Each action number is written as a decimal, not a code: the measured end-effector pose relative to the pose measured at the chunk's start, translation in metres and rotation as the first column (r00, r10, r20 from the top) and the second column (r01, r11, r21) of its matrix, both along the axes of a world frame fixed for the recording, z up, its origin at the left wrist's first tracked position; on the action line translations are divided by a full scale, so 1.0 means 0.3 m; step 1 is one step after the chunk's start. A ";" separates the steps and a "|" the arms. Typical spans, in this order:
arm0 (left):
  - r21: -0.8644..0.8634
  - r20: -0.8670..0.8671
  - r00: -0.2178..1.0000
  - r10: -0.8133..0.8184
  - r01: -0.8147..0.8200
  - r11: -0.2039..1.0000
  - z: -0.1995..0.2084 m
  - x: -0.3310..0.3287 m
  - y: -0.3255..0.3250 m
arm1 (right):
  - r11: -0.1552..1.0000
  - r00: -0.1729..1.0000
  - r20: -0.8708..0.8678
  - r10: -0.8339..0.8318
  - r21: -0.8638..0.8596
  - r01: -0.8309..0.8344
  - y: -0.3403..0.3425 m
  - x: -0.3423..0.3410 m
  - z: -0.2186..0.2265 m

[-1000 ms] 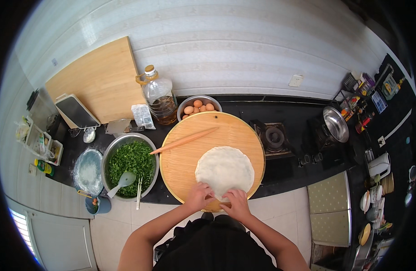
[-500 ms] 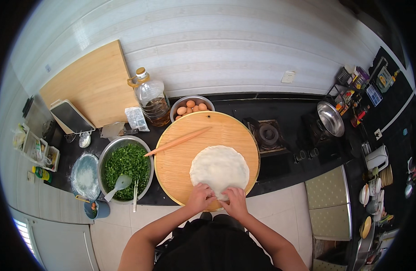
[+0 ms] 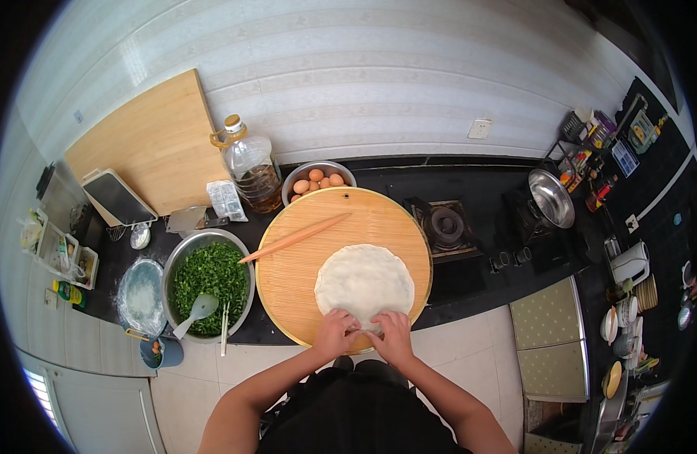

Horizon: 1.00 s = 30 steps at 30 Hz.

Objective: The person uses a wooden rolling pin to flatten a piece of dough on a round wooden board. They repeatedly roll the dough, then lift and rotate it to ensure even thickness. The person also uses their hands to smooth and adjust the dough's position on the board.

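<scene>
A flat round of pale dough (image 3: 365, 281) lies on a round wooden board (image 3: 291, 291), right of its middle. My left hand (image 3: 337, 333) and my right hand (image 3: 392, 334) are at the dough's near edge, close together. Fingers of both hands are closed on that rim, pinching it, and they partly hide the edge there. A tapered wooden rolling pin (image 3: 295, 237) rests slantwise on the upper left of the board. Left of the board stands a metal bowl (image 3: 169, 284) of chopped greens (image 3: 210, 274), with a pale spoon (image 3: 203, 308) and chopsticks (image 3: 225, 330) in it.
Behind the board are a bowl of brown eggs (image 3: 316, 175) and a large oil bottle (image 3: 253, 170). A floury bowl (image 3: 141, 295) sits far left. To the right are a gas burner (image 3: 445, 225) and a metal pan (image 3: 551, 198). A cutting board (image 3: 148, 144) leans on the wall.
The whole view has shifted very slightly. Both hands remain on the dough's near edge, with only small movements of the fingers.
</scene>
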State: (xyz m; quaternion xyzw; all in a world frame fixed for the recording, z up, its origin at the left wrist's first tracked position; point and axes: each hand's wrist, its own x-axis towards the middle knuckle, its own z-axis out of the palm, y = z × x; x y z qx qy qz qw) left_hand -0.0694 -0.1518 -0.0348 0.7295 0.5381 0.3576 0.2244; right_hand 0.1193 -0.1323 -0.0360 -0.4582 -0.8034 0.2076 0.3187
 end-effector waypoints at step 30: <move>0.008 -0.065 0.998 0.018 -0.017 1.000 0.026 0.008 0.000 | 0.998 0.998 0.029 0.057 0.016 -0.058 0.007 -0.017 0.014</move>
